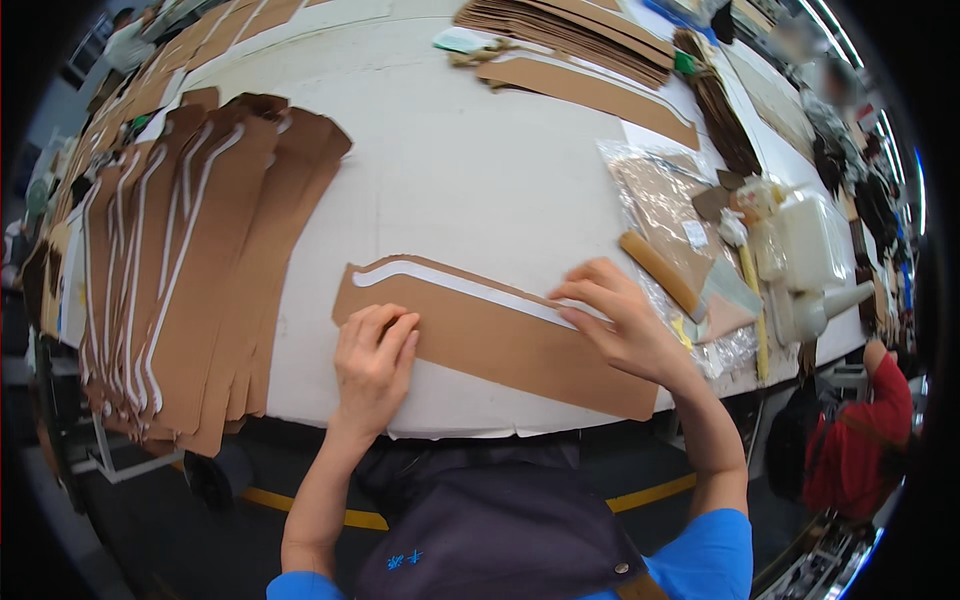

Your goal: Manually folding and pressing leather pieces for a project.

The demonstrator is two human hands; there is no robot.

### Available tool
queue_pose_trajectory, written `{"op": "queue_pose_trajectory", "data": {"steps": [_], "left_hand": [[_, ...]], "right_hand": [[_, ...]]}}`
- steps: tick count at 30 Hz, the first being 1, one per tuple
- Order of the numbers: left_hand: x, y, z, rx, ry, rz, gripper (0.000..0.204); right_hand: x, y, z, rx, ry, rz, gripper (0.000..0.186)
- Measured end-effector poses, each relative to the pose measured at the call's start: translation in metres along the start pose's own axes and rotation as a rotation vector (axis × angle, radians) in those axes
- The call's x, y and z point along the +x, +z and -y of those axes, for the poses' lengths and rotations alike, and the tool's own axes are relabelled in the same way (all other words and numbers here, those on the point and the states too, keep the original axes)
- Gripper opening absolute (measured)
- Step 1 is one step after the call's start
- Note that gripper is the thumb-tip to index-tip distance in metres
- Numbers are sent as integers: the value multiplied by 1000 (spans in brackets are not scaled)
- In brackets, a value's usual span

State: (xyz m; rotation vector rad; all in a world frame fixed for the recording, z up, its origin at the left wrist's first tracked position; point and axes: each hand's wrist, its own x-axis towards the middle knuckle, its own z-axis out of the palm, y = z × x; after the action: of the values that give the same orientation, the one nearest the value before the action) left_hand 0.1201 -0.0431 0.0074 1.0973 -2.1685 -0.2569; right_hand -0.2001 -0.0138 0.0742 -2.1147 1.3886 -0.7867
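Evidently the panel (500, 350) lies flat on the table (450, 150) so both hands can reach it. The left hand (375, 365) rests at the panel's left end, seemingly steadying it, thumb and forefinger nearly together; the right hand (620, 320), fingers bent and spread, meets its far edge by the white strip (450, 281). Whether either pinches, I can't tell. Left of the panel, a pile (240, 250) fans out, leaving strips exposed.
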Motion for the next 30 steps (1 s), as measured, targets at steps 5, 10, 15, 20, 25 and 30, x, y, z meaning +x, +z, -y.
{"op": "queue_pose_trajectory", "data": {"steps": [5,10,15,20,25,30], "left_hand": [[-5,2,8,117,-43,12,36],[-9,-3,17,143,-90,-10,40],[-8,-7,25,114,-129,-26,44],[-8,-7,32,167,-112,-35,49],[-9,-3,35,131,-86,1,51],[-4,2,32,112,-37,38,51]], "right_hand": [[87,102,-3,-223,-144,-63,22],[122,148,2,-376,-88,-36,27],[147,150,1,69,8,108,19],[165,158,-3,63,-65,191,7],[159,143,-8,94,-61,221,4],[142,139,-10,114,8,145,7]]}}
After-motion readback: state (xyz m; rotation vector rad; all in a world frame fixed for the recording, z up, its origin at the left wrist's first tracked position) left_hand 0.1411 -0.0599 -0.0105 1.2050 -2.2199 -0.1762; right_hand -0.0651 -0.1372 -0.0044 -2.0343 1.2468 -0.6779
